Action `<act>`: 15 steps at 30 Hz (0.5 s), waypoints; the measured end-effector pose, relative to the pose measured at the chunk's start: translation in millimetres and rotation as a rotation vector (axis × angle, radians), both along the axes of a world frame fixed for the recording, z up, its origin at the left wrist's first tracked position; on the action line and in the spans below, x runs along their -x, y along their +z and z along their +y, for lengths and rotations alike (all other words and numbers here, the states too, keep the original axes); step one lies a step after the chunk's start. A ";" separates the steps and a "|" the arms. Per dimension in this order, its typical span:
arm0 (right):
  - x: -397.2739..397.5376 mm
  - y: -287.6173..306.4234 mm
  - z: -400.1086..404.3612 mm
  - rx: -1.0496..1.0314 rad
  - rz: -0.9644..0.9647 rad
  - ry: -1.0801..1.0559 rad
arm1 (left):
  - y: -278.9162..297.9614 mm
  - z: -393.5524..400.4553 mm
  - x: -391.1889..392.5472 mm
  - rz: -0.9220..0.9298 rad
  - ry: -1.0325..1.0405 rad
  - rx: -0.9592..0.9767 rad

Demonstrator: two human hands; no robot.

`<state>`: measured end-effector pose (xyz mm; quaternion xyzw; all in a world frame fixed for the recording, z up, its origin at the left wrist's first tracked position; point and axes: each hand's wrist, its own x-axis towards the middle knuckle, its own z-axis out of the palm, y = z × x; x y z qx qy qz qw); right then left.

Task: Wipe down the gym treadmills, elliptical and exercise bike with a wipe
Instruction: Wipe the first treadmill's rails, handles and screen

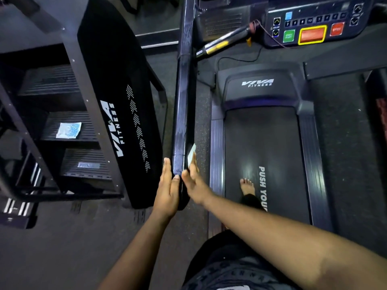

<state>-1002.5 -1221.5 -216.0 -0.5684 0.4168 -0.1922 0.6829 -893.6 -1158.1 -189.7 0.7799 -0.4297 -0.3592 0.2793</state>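
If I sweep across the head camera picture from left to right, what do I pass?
Blue wipe packet on the stair machine steps → stair machine side panel → left hand → treadmill handrail → white wipe under the right hand → bare foot on the treadmill belt.

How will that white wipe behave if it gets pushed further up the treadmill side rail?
The wipe looks thin and floppy, probably bunching rather than sliding flat. The right hand presses it against the side rail, so it likely needs steady pressure. The rail's glossy surface suggests it could slip easily.
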 end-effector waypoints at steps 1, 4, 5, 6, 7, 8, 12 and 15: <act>3.4 -1.9 10.5 0.024 -0.002 0.042 | -0.3 -5.8 -1.3 -0.007 -0.004 0.005; -0.5 2.8 8.7 0.081 -0.013 0.066 | -3.7 -20.8 -6.4 -0.047 -0.019 0.010; -7.8 4.0 -6.7 0.098 -0.010 0.032 | -4.8 -25.3 -7.8 -0.069 -0.028 0.018; -16.2 6.2 -28.3 0.115 -0.005 -0.010 | -6.1 -31.9 -9.5 -0.092 -0.034 0.019; -23.0 6.2 -50.2 0.121 -0.004 -0.054 | -6.3 -37.3 -9.9 -0.112 -0.042 0.015; -27.1 6.7 -73.7 0.100 -0.006 -0.083 | -5.4 -44.7 -10.2 -0.128 -0.047 0.009; -23.6 -11.2 -105.4 -0.034 0.008 -0.046 | -0.2 -68.3 -9.7 -0.181 -0.052 -0.014; -12.3 -17.5 -79.7 -0.023 0.001 0.095 | -0.7 -87.6 -13.9 -0.187 -0.048 -0.016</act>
